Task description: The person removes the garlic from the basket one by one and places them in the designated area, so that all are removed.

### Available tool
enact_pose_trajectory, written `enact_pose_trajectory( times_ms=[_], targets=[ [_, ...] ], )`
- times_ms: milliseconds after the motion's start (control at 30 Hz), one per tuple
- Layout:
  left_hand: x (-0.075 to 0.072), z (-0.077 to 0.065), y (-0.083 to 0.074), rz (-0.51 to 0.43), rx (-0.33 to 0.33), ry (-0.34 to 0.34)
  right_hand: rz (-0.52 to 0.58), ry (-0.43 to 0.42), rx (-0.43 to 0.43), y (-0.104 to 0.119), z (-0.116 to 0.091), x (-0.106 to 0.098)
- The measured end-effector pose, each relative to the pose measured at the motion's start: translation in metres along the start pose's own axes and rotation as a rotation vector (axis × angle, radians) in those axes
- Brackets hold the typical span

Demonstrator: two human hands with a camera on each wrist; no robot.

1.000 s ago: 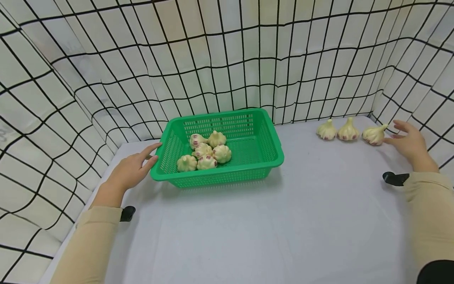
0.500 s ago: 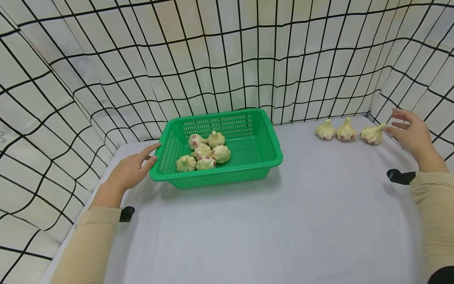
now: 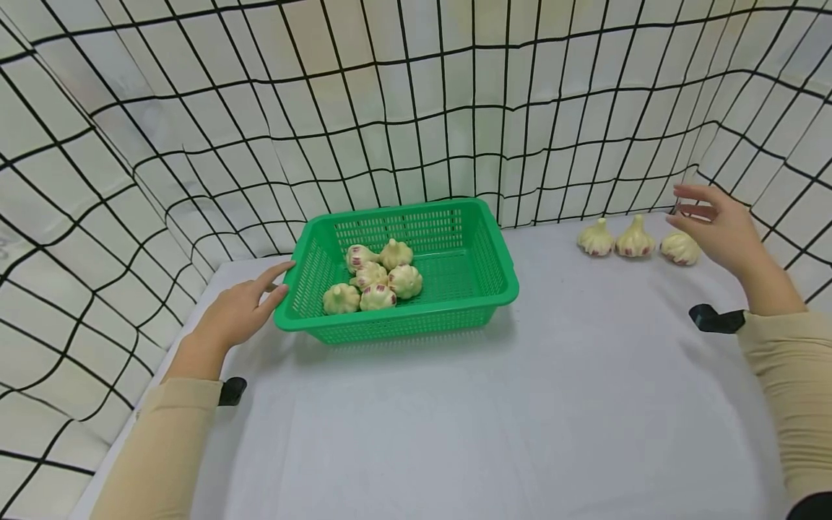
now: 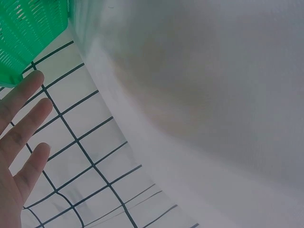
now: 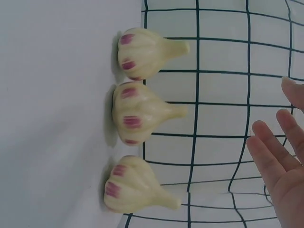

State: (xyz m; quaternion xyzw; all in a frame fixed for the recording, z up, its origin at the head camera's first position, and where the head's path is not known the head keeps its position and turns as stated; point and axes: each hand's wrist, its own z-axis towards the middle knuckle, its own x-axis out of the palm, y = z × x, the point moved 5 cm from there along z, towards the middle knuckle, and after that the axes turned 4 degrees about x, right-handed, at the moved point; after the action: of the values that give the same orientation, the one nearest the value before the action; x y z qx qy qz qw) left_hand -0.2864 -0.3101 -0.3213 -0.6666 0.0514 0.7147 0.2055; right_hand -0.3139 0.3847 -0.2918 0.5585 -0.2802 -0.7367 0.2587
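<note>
My left hand (image 3: 237, 314) rests its extended fingertips on the left rim of a green plastic basket (image 3: 403, 321). Inside the basket, several garlic bulbs (image 3: 370, 276) lie in a cluster toward its left half. At the far right, three more garlic bulbs stand in a row on the white table: a left one (image 3: 595, 238), a middle one (image 3: 635, 238) and a right one (image 3: 679, 249). My right hand (image 3: 720, 227) hovers above the right bulb, fingers apart and holding nothing. In the right wrist view a gap shows between my fingers (image 5: 266, 159) and the bulbs.
A black grid net over white panels (image 3: 429, 130) walls in the back and both sides of the table (image 3: 455, 426). The three bulbs stand near the back right corner. A dark wrist camera mount (image 3: 715, 318) juts from the right sleeve.
My right hand has drawn back from beside the right garlic bulb, risen, then moved left over it, partly covering its stem. My left hand and the basket stay in place.
</note>
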Motion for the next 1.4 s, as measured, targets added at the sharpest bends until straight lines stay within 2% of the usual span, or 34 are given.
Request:
enact_pose_trajectory(
  times_ms=[400,733,900,1233,1400],
  targets=[
    [-0.004,0.001,-0.001,0.012,-0.007,0.001,0.053,0.059,-0.141,0.045,-0.004,0.024],
    [-0.003,0.000,-0.002,0.005,-0.010,0.006,0.132,0.106,-0.256,0.081,-0.013,0.053],
    [-0.003,0.000,-0.002,0.006,0.000,0.002,0.176,0.132,-0.320,0.103,-0.018,0.072],
    [-0.001,0.000,-0.001,0.009,0.001,0.000,0.294,0.265,-0.477,0.142,-0.024,0.117],
    [-0.001,0.000,-0.001,0.009,-0.004,0.002,0.325,0.312,-0.473,0.154,-0.025,0.137]
  ],
)
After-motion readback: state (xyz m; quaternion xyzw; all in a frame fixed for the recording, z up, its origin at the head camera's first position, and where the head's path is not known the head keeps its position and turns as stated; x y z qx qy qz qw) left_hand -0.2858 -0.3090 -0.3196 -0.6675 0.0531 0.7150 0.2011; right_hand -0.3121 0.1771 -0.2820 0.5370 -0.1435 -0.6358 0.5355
